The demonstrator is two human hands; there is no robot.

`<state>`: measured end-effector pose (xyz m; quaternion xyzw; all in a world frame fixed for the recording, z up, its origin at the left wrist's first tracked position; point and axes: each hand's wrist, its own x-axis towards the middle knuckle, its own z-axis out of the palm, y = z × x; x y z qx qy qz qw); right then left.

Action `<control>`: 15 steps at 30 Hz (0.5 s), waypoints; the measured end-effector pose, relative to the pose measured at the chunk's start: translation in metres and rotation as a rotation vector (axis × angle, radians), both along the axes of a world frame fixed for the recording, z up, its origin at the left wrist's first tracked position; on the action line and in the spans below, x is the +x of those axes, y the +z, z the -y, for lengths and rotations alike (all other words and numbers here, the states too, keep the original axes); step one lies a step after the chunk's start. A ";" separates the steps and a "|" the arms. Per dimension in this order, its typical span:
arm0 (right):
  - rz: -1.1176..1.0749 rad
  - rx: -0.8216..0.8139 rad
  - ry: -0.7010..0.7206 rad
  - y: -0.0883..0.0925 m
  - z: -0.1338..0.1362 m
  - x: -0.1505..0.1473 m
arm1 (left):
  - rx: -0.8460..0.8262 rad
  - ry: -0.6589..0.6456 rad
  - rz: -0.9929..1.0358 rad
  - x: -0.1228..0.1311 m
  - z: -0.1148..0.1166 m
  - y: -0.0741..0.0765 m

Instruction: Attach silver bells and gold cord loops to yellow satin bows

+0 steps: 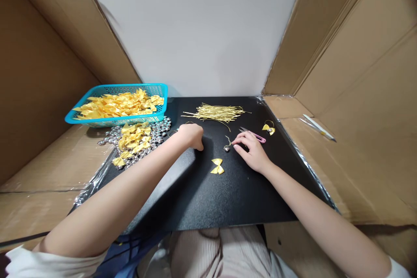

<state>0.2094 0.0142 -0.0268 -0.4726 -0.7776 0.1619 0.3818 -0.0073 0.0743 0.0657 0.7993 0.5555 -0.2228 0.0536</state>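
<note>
My left hand (192,135) rests knuckles-up on the black mat (228,195) with its fingers curled under; what it holds, if anything, is hidden. My right hand (252,150) lies flat with fingers spread, fingertips next to a small silver bell on a gold wire (227,145). A loose yellow satin bow (217,166) lies between the hands, nearer me. Pink-handled snips (256,136) lie just beyond my right fingers. A finished bow with a bell (269,128) sits farther right.
A bundle of gold wire ties (215,113) lies at the mat's far edge. A teal basket (114,115) of yellow bows stands at the left, with a pile of bows (133,139) over silver bells (159,130) beside it. Cardboard walls enclose both sides.
</note>
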 end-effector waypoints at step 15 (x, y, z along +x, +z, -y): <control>0.016 -0.008 0.004 0.000 0.000 0.001 | -0.188 0.117 0.019 0.008 -0.005 0.004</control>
